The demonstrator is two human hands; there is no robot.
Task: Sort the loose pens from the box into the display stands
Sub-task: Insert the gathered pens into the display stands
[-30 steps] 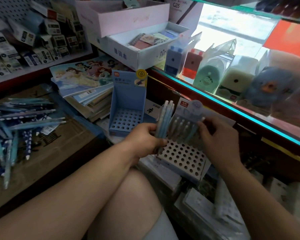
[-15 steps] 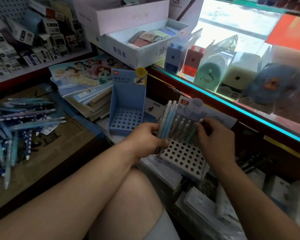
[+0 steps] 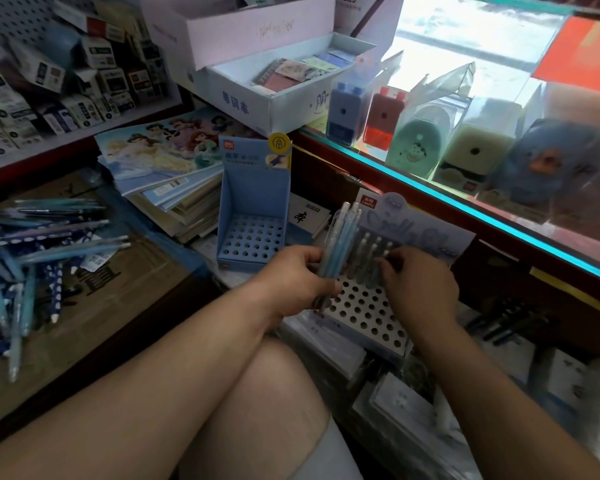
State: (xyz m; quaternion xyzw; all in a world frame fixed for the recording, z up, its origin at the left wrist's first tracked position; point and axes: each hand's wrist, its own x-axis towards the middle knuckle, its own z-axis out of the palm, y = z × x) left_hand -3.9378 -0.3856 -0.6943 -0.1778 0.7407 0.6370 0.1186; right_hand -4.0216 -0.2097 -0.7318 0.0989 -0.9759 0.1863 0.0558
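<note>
My left hand (image 3: 291,282) grips a small bunch of pale blue pens (image 3: 338,247), held upright just left of the grey-lilac display stand (image 3: 364,311). That stand has a perforated base and several pens (image 3: 369,251) standing in its back row. My right hand (image 3: 418,289) is over the stand's right part, its fingers pinching one of those pens at the back row. An empty blue display stand (image 3: 253,216) sits further back on the left. Loose blue pens (image 3: 32,258) lie in a heap on the cardboard box (image 3: 118,306) at far left.
A stack of picture books (image 3: 163,174) lies behind the blue stand. Open white boxes (image 3: 274,88) sit above it. A glass counter with a lit cyan edge (image 3: 465,209) holds boxed sharpeners (image 3: 420,133). Packaged goods (image 3: 413,410) crowd the floor under the stands. My knee (image 3: 274,393) is below.
My right hand moved slightly left and down along the back row of pens. My left hand kept its bunch almost still.
</note>
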